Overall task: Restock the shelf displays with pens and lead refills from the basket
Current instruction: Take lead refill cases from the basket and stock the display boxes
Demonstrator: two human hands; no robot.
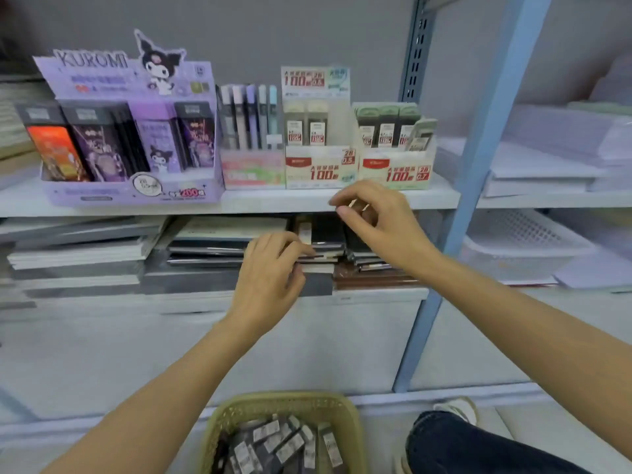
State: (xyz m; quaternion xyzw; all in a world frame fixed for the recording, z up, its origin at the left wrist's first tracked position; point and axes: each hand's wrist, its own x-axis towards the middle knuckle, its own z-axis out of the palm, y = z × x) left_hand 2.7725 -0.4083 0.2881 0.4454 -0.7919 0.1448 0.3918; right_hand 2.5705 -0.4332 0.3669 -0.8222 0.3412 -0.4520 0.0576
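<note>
My left hand [270,271] grips a bundle of dark lead refill packs [321,242] with white labels, held in front of the lower shelf. Just above it, at the edge of the upper shelf, my right hand [372,220] pinches one small pack [357,205] between thumb and fingers; most of that pack is hidden. Behind my right hand stand two cream lead refill display boxes, one marked 0.5 [318,165] and one marked 0.7 [393,169], each partly filled. The tan woven basket [284,403] sits on the floor below, holding several more refill packs [284,443].
A purple Kuromi display [130,138] and a pen display [249,121] stand on the left of the white upper shelf [102,203]. Stacked notebooks [78,251] fill the lower shelf. A blue upright post [478,159] rises at the right. My knee [455,443] is beside the basket.
</note>
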